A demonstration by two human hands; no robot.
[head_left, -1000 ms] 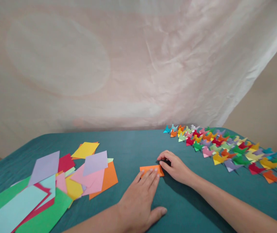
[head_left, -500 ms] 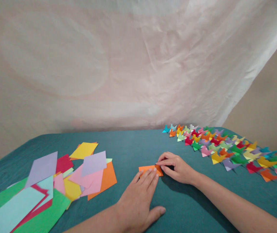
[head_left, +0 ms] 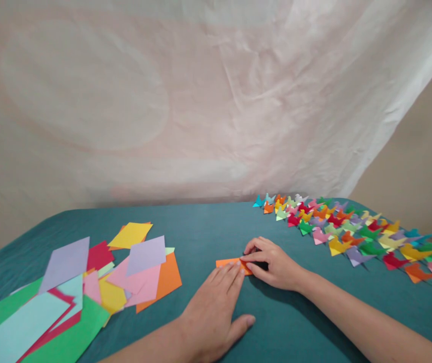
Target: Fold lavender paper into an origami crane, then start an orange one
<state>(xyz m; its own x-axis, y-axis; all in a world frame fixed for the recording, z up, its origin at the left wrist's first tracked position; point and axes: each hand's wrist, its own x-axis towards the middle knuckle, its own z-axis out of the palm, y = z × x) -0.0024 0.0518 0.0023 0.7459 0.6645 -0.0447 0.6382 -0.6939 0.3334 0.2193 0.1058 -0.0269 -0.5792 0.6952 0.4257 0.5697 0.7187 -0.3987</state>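
Observation:
A small folded piece of orange paper [head_left: 222, 262] lies on the teal cloth in front of me. My left hand [head_left: 216, 302] rests flat across it, fingers stretched out and thumb spread to the side. At the paper's right end my right hand [head_left: 272, 263] has its fingertips pinched on the edge. The fingers of both hands cover much of the paper, so its folds are partly hidden.
On the left lies a loose pile of coloured paper sheets, with a lilac sheet [head_left: 147, 256] and a green sheet [head_left: 75, 333] among them. Several rows of folded paper birds [head_left: 340, 245] stand on the right. A pale hanging cloth [head_left: 201, 101] backs the table [head_left: 201, 222].
My right hand's fingertips have slid slightly left along the orange paper's end. My left hand still presses on it, almost unmoved.

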